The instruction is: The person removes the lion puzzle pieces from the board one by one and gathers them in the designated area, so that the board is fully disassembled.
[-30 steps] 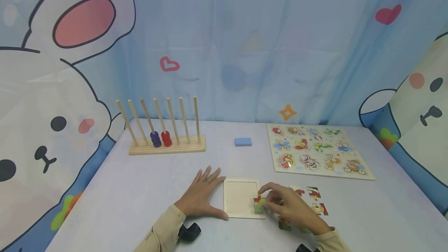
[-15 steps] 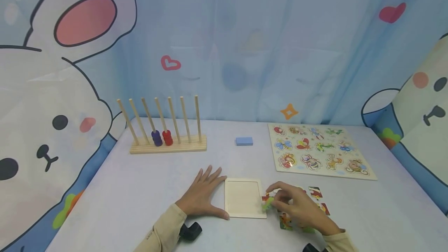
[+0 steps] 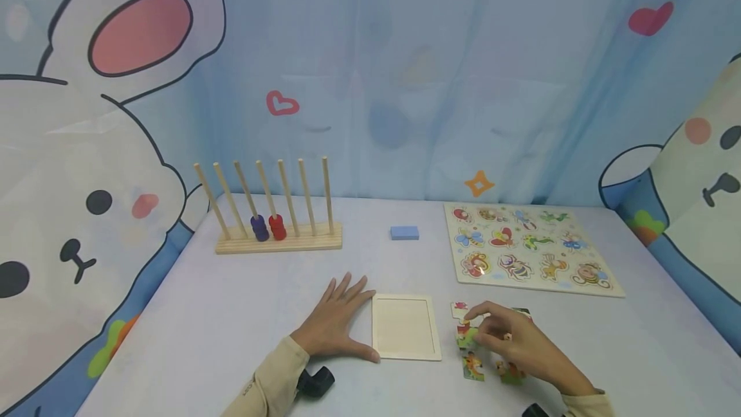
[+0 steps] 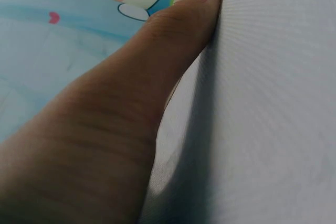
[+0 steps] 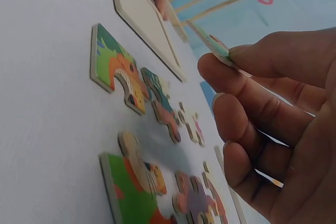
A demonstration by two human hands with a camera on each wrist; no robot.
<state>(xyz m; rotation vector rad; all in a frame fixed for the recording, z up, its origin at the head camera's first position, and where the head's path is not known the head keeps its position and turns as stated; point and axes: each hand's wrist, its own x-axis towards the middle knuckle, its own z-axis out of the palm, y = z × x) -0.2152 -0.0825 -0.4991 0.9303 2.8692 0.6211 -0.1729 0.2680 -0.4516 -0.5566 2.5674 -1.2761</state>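
Note:
In the head view my left hand (image 3: 336, 324) lies flat with spread fingers beside a square wooden puzzle tray (image 3: 435, 330). Its thumb and a fingertip meet the tray's left edge; the left wrist view shows the thumb (image 4: 157, 45) against that edge. To the tray's right, my right hand (image 3: 518, 343) pinches a jigsaw piece (image 5: 212, 44) between thumb and index finger, raised off the table. Below it lie several loose jigsaw pieces, among them an orange animal piece (image 3: 473, 366) and a green-cornered piece (image 3: 511, 374). The hand hides some of them from the head view.
A wooden peg stand (image 3: 278, 246) with purple and red beads stands at the back left. Near the back middle lies a blue block (image 3: 404, 233). An insect picture board (image 3: 532, 251) occupies the back right, in front of a printed curtain (image 3: 393, 82).
My right hand has carried the pinched jigsaw piece rightward, from over the tray's right edge to above the loose pieces. The left hand stays against the tray.

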